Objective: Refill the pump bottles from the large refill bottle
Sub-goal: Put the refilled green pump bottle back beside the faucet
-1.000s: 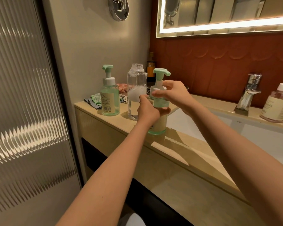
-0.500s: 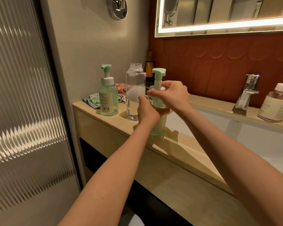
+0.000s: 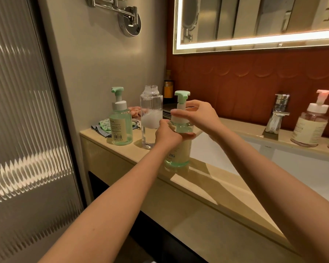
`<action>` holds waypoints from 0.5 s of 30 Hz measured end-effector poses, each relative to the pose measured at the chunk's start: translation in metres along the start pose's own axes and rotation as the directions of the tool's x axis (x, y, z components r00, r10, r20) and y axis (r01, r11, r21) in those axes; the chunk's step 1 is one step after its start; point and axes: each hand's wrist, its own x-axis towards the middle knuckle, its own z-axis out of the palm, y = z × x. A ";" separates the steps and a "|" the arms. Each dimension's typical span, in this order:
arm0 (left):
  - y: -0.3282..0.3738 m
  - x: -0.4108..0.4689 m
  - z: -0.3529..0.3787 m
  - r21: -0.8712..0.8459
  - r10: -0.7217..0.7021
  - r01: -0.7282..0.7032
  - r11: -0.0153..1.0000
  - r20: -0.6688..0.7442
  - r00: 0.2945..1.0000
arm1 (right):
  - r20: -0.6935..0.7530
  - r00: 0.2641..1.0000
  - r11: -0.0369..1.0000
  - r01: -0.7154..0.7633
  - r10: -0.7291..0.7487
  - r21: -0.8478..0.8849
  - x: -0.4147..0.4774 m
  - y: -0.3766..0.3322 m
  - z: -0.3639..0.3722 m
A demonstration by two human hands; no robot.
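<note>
While the left hand (image 3: 167,135) grips the upright pump bottle (image 3: 177,150) low, the right hand (image 3: 201,114) pinches its collar (image 3: 180,120) above.

Green pump bottles (image 3: 121,122): two, one at far left, the second (image 3: 178,150) nearer, at centre. Clear uncapped bottle (image 3: 151,114): one, between them. Pink pump bottle (image 3: 311,126): one at right, possibly another cut off by the right edge. Tap (image 3: 277,114): one. Amber bottle (image 3: 168,88): one, far corner.
</note>
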 end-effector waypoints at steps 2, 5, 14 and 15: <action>0.001 0.004 0.003 0.016 0.022 -0.022 1.000 0.012 1.000 | 0.005 0.999 0.994 -0.033 0.033 0.101 0.004 0.003 -0.012; 0.005 0.007 0.011 0.029 0.060 -0.061 0.998 0.033 0.998 | -0.043 0.991 0.992 -0.123 0.124 0.026 0.008 0.017 -0.034; 0.042 0.038 0.047 -0.085 0.134 -0.128 0.988 0.063 0.989 | 0.366 0.880 0.952 -0.263 0.303 -0.155 -0.003 0.056 -0.058; 0.046 0.044 0.056 -0.098 0.137 -0.130 0.987 0.065 0.989 | 0.322 0.909 0.964 -0.253 0.266 -0.082 0.001 0.062 -0.057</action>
